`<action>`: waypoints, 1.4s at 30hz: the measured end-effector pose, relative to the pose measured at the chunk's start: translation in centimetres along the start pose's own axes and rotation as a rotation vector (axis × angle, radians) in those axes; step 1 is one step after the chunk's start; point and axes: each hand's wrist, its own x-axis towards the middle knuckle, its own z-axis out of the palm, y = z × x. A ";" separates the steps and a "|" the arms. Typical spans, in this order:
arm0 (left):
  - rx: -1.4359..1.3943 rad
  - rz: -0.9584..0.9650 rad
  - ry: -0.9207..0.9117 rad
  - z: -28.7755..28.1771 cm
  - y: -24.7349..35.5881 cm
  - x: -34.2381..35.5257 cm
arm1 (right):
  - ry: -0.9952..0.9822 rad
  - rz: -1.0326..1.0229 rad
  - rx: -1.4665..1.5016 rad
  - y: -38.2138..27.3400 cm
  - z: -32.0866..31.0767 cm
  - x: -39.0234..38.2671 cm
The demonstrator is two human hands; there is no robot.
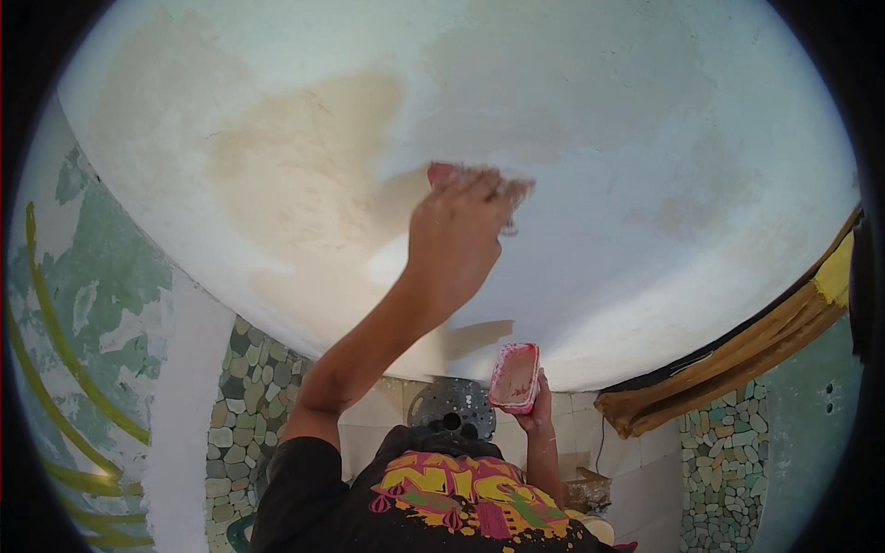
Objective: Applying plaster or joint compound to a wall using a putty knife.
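Across the middle, my left hand [461, 226] is raised against a large white plastered surface [590, 276]. Its fingers are closed round a small flat red tool [442, 173] like a scraper; motion blur and the fingers hide most of it. Lower down, my right hand [536, 410] grips a red rectangular tub [514, 378] by its right side. Whitish paste is smeared over the tub's rim and inside. Beige and greyish damp-looking patches [313, 157] mark the surface to the left of my left hand and above it.
A brown and yellow beam-like piece [728, 355] runs along the right edge. Pebble-faced strips [249, 396] stand at both sides. Near my body are a dark perforated disc [452, 410] and a small brown box [587, 488]. Yellow-green curved bands [74, 359] cross the green wall at left.
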 end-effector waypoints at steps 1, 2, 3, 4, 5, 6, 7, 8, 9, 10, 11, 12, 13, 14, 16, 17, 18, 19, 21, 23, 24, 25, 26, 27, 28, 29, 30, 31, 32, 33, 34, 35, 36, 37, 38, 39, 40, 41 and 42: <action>-0.033 -0.022 0.070 -1.9 0.0 1.2 | 0.027 0.022 0.035 0.1 0.3 -0.1; -0.063 -0.048 0.139 -3.3 -0.2 2.2 | 0.033 0.026 0.034 0.2 0.5 -0.3; -0.064 -0.052 0.136 -3.7 -0.9 3.1 | 0.032 0.017 0.018 0.3 0.5 -0.3; 0.035 -0.002 0.236 -4.0 -1.9 4.2 | 0.028 0.012 0.001 0.4 0.8 -0.2; 0.135 0.049 0.334 -4.2 -2.6 4.7 | 0.028 0.019 -0.001 0.6 1.1 -0.1; 0.130 0.045 0.330 -3.1 -2.6 4.3 | 0.028 0.007 -0.005 0.5 1.2 0.0; 0.175 0.043 0.295 -1.4 -2.6 3.4 | 0.026 -0.002 -0.010 0.6 1.4 0.0; 0.221 0.041 0.260 0.0 -2.8 2.4 | 0.031 0.004 -0.011 0.6 1.5 -0.1; 0.149 -0.027 0.070 0.1 -2.0 0.7 | 0.007 -0.001 0.017 0.8 1.6 -0.4; 0.145 -0.027 0.061 0.7 -2.1 -0.1 | -0.019 -0.006 0.044 1.1 1.7 -0.6; 0.134 -0.027 0.022 1.3 -2.2 -0.9 | -0.011 -0.003 0.049 1.3 1.8 -0.7; 0.125 -0.029 -0.011 0.8 -1.9 -0.7 | -0.008 -0.007 0.031 1.1 1.6 -0.3; 0.122 -0.030 -0.013 0.2 -1.8 -0.3 | -0.006 -0.011 0.014 1.0 1.4 -0.1; 0.080 -0.026 0.103 -0.4 -1.8 0.4 | -0.002 -0.011 0.014 1.1 1.1 -0.2; 0.046 -0.026 0.219 -1.5 -2.7 2.0 | 0.026 -0.016 -0.029 1.5 0.9 0.0; 0.113 0.005 0.294 -1.4 -3.5 2.8 | 0.026 -0.013 -0.031 1.7 0.9 0.0; 0.182 0.036 0.369 -1.4 -4.1 3.3 | 0.031 -0.018 -0.038 1.8 1.0 0.2; 0.252 0.078 0.373 -0.6 -4.3 2.9 | 0.035 -0.022 -0.045 1.9 1.1 0.4; 0.330 0.087 0.301 1.4 -3.7 0.7 | 0.015 -0.018 -0.032 1.9 1.1 0.8; 0.347 0.079 0.177 3.1 -3.6 -1.9 | 0.006 -0.016 -0.023 2.0 1.0 0.8; 0.340 0.082 0.175 2.6 -3.2 -2.3 | 0.019 -0.006 -0.028 1.8 0.8 0.8; 0.202 0.026 -0.002 1.6 -3.2 -2.4 | 0.029 0.009 -0.034 1.7 0.8 0.9; 0.063 -0.029 -0.179 0.7 -3.1 -2.2 | 0.032 0.007 -0.034 1.8 0.7 0.7; 0.070 -0.034 -0.175 -0.7 -3.4 -1.4 | 0.023 0.012 -0.042 1.9 1.1 0.7; 0.085 0.002 0.014 -1.9 -3.6 -0.1 | 0.018 0.011 -0.049 2.0 1.2 0.7; 0.099 0.040 0.204 -2.7 -4.0 1.0 | 0.015 0.009 -0.052 2.0 1.4 0.8; 0.099 0.038 0.206 -3.2 -4.4 1.8 | -0.001 0.027 -0.032 2.1 1.4 0.8; 0.180 0.081 0.291 -3.5 -4.9 2.5 | -0.018 0.046 -0.013 2.2 1.5 0.7; 0.262 0.123 0.375 -3.5 -5.4 3.0 | -0.018 0.045 -0.016 2.4 1.5 0.8; 0.226 0.058 0.306 -1.9 -5.9 2.6 | -0.023 0.045 -0.037 2.6 2.0 1.0; 0.230 0.054 0.310 -1.0 -5.5 1.7 | -0.027 0.043 -0.058 2.6 2.2 1.1; 0.278 0.054 0.263 -0.3 -4.9 0.3 | -0.032 0.045 -0.064 2.6 2.5 1.1; 0.315 0.058 0.214 0.2 -4.2 -0.5 | -0.034 0.034 -0.071 2.5 2.6 1.2; 0.310 0.059 0.216 -0.1 -3.8 -1.2 | -0.036 0.026 -0.076 2.6 2.6 1.1; 0.126 -0.025 -0.099 -0.5 -3.8 -2.0 | -0.033 0.020 -0.076 2.6 2.7 1.2; -0.057 -0.111 -0.413 -1.1 -4.0 -2.4 | -0.010 0.022 -0.072 2.6 2.8 1.4; -0.058 -0.111 -0.412 -1.6 -4.4 -2.5 | 0.014 0.022 -0.068 2.6 2.9 1.5; -0.062 -0.087 -0.293 -2.3 -4.7 -2.3 | 0.014 0.021 -0.067 2.5 2.9 1.4; -0.065 -0.061 -0.171 -3.0 -5.2 -1.8 | -0.022 0.019 -0.050 2.4 3.1 1.6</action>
